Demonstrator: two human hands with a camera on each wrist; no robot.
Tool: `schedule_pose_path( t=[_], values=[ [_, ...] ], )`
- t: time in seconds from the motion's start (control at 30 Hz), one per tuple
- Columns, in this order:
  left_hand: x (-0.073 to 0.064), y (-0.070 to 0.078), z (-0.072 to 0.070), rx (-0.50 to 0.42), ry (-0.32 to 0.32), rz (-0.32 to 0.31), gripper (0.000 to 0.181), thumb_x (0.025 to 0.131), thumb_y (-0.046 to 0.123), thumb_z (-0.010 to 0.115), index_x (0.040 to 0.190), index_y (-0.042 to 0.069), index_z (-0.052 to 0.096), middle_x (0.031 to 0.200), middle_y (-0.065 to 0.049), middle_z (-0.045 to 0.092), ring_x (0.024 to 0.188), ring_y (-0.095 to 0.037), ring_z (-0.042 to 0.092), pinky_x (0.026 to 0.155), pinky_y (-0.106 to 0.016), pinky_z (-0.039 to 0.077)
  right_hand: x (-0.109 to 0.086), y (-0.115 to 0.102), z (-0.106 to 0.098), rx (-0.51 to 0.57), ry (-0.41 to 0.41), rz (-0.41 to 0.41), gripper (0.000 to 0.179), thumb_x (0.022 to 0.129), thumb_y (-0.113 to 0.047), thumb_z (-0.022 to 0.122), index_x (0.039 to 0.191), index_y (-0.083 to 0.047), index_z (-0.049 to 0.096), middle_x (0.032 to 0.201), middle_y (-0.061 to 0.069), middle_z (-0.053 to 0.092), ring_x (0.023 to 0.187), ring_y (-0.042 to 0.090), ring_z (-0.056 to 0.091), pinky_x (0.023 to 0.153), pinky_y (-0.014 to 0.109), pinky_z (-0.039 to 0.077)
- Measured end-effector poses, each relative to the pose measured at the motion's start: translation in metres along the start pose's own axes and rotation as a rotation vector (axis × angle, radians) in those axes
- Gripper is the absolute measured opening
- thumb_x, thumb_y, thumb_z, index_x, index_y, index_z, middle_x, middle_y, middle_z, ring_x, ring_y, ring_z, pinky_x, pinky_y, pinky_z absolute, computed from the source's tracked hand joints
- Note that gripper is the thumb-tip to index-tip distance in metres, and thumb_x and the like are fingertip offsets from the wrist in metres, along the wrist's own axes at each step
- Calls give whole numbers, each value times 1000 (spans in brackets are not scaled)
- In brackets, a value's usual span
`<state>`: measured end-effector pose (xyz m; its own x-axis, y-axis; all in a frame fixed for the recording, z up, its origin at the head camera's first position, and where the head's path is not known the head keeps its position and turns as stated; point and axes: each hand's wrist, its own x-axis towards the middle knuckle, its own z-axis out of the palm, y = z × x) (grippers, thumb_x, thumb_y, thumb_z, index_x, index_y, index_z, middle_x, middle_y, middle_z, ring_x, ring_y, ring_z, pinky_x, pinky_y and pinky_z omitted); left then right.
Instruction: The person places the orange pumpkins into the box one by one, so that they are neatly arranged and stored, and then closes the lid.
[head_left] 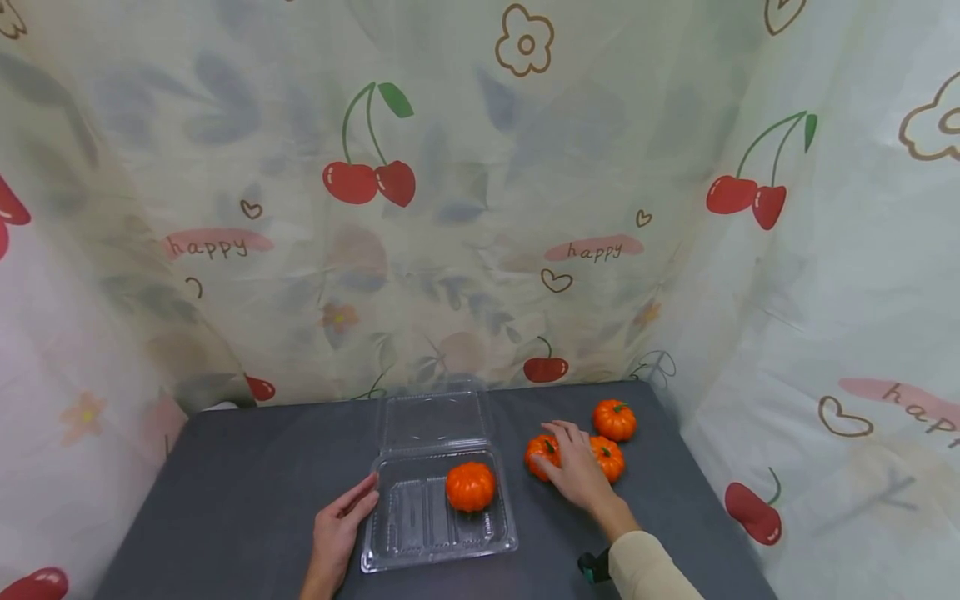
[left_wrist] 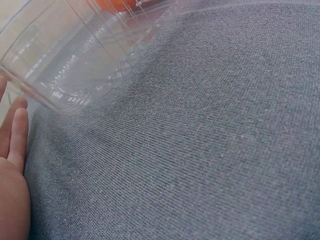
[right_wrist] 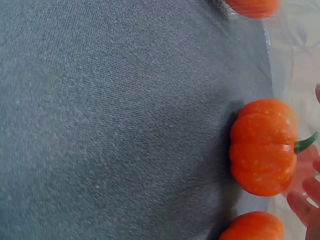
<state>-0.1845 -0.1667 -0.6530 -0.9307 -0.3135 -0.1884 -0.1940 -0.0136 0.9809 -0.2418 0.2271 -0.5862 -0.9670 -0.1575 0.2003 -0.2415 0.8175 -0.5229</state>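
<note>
A clear plastic clamshell box (head_left: 405, 550) lies with its lid folded back, and a small orange pumpkin (head_left: 470, 487) sits in its right half. My left hand (head_left: 337, 525) is at the box's left side, its fingers nearly straight and right at the rim; the left wrist view shows these fingers (left_wrist: 18, 132) beside the box's corner. Over a group of small pumpkins to the right of the box hovers my right hand (head_left: 576, 468), fingers spread above the left pumpkin (head_left: 542, 458). In the right wrist view, fingertips (right_wrist: 300, 206) appear beside a pumpkin (right_wrist: 263, 147) with a green stem.
Another pumpkin (head_left: 607, 458) is partly behind the right hand, and one more pumpkin (head_left: 615, 420) sits farther back. The dark grey cloth-covered table (head_left: 255, 500) ends at a printed curtain (head_left: 450, 317) that encloses the back and sides. The raised lid (head_left: 433, 421) reaches toward the curtain.
</note>
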Motion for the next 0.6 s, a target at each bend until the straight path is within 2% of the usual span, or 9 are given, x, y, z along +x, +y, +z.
schedule_pose_path(
  t=[0.17, 0.37, 0.5, 0.6],
  values=[
    [-1, 0, 0, -8, 2, -1, 43, 89, 17, 79, 131, 10, 70, 107, 27, 73, 100, 14, 66, 84, -8, 53, 0, 2, 6, -14, 18, -15, 49, 97, -23, 71, 142, -10, 56, 143, 14, 52, 127, 35, 52, 109, 56, 47],
    [-1, 0, 1, -1, 21, 7, 43, 89, 18, 79, 130, 10, 71, 118, 13, 75, 98, 15, 67, 83, -8, 54, -2, 5, 10, -55, 76, -97, 44, 92, -10, 75, 134, -8, 62, 135, 16, 57, 118, 36, 57, 103, 55, 51],
    [-2, 1, 2, -4, 24, 32, 43, 88, 18, 81, 129, 7, 71, 123, 3, 75, 98, 14, 67, 82, -8, 54, -4, 7, 10, -60, 60, -80, 48, 90, -10, 78, 134, -9, 62, 134, 14, 58, 116, 34, 56, 103, 54, 51],
    [-3, 1, 2, -6, 25, 46, 44, 88, 19, 81, 128, 6, 71, 124, 1, 74, 97, 14, 67, 81, -7, 54, -4, 7, 10, -62, 50, -51, 51, 89, -13, 80, 136, -8, 60, 133, 13, 57, 115, 33, 54, 103, 53, 50]
  ],
)
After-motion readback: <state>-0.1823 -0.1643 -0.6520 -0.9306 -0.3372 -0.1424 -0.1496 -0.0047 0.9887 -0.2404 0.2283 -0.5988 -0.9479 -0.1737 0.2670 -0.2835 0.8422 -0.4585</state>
